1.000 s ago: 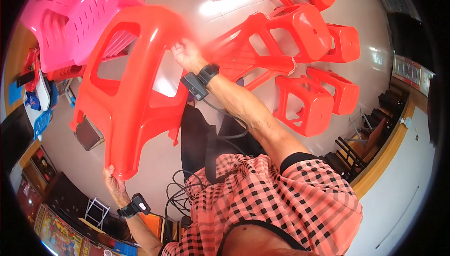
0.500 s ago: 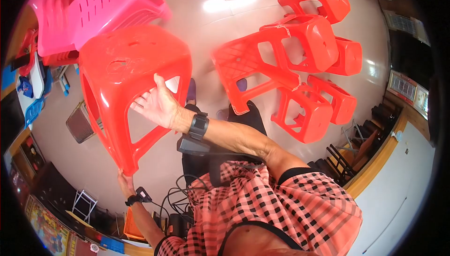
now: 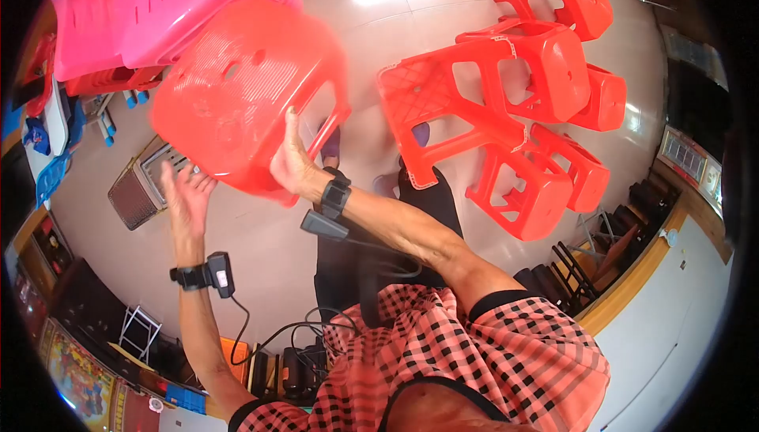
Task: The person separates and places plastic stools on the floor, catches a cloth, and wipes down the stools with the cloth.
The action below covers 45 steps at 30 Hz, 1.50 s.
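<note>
A red plastic stool (image 3: 245,92) is held up on the left, tilted so its ribbed seat faces me, its edges smeared by motion. At the seat's near-right edge, my right hand (image 3: 295,165) grips it, the thumb pointing up along the side and the other fingers mostly hidden. My left hand (image 3: 188,199) is open beside the stool's lower-left edge, fingers spread; I cannot tell whether the fingertips touch it. Each wrist wears a black strap with a small device and cable.
A pink plastic chair (image 3: 166,9) stands just beyond the held stool. To the right, several red stools (image 3: 545,72) lie on their sides on the tiled floor (image 3: 395,33). A brown-and-grey slatted item (image 3: 142,183) rests at left. Cables (image 3: 296,325) hang near my waist.
The stool has turned from standing legs-down to tilted, its seat now towards me. My left hand has let go of a leg and moved up. My right hand now grips the seat edge.
</note>
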Available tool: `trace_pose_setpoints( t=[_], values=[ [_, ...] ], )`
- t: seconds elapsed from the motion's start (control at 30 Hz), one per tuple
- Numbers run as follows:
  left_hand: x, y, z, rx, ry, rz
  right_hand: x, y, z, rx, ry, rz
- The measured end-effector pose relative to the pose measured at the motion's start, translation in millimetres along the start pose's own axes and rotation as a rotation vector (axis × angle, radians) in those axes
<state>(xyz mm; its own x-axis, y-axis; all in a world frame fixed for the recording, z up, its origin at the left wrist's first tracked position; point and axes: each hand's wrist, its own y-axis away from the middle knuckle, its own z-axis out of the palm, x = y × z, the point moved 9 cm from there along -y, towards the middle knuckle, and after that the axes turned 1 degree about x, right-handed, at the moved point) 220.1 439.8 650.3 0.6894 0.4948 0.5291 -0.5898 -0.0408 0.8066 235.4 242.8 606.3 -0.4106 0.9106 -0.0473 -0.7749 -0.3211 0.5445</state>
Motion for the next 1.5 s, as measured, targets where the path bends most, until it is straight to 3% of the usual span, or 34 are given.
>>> trace_pose_setpoints(
  t=[0.1,0.4,0.53,0.67,0.77,0.87,0.93,1.07,1.1,1.13,1.2,1.23,1.3,1.37,1.4,1.47,1.5],
  values=[
    [-29.7,-22.2,19.3,0.154,-0.139,0.113,-17.0,-10.6,-35.7,0.074,0.059,-0.075],
    [-53.8,-90.7,63.9,0.038,-0.175,0.113,-58.6,-39.7,-73.7,0.096,0.089,-0.215],
    [-45.3,-100.8,64.3,0.127,-0.227,0.122,-48.6,-52.4,-92.0,0.165,0.017,-0.283],
    [-43.2,-108.5,52.9,0.063,-0.242,0.138,-32.4,-53.8,-105.0,0.177,0.178,-0.3],
    [-42.1,-121.8,24.4,0.049,-0.289,0.194,-10.8,-30.7,-143.2,0.315,0.664,0.084],
    [-48.6,-138.6,-1.0,0.01,-0.248,0.181,-40.6,26.2,-161.5,0.462,1.046,-0.049],
    [-51.2,-138.7,-7.2,0.039,-0.23,0.134,-67.1,57.1,-196.8,0.468,1.303,-0.383],
    [-53.6,-148.6,-30.6,0.009,-0.273,0.076,-150.2,142.0,-198.1,0.625,1.593,-0.297],
    [-54.0,-150.9,-34.9,0.002,-0.298,0.058,-192.8,175.5,-216.8,0.762,1.465,-0.393],
    [-54.8,-155.0,-43.1,0.045,-0.32,0.035,-211.7,192.3,-249.2,0.772,1.568,-0.486],
    [-51.9,-154.1,-49.4,0.047,-0.352,0.011,-238.1,226.0,-283.4,0.836,1.793,-0.4],
    [-48.7,-151.5,-51.9,0.049,-0.37,0.004,-237.6,235.8,-309.8,0.866,1.928,-0.068],
    [-43.6,-143.1,-58.4,0.092,-0.373,0.02,-223.2,235.5,-306.3,0.656,2.292,-0.051],
    [-51.1,-140.1,-98.4,0.149,-0.423,-0.031,-192.9,220.0,-282.5,0.458,2.395,0.001],
    [-59.3,-143.5,-132.9,0.184,-0.471,-0.088,-177.5,209.5,-271.0,0.355,2.441,0.026],
    [-85.9,-111.8,-132.1,0.25,-0.552,-0.125,-157.7,192.4,-262.7,0.275,2.347,-0.002],
    [-106.1,-102.1,-139.4,0.169,-0.624,-0.127,-152.4,187.6,-259.7,0.238,2.304,-0.016]
  ],
)
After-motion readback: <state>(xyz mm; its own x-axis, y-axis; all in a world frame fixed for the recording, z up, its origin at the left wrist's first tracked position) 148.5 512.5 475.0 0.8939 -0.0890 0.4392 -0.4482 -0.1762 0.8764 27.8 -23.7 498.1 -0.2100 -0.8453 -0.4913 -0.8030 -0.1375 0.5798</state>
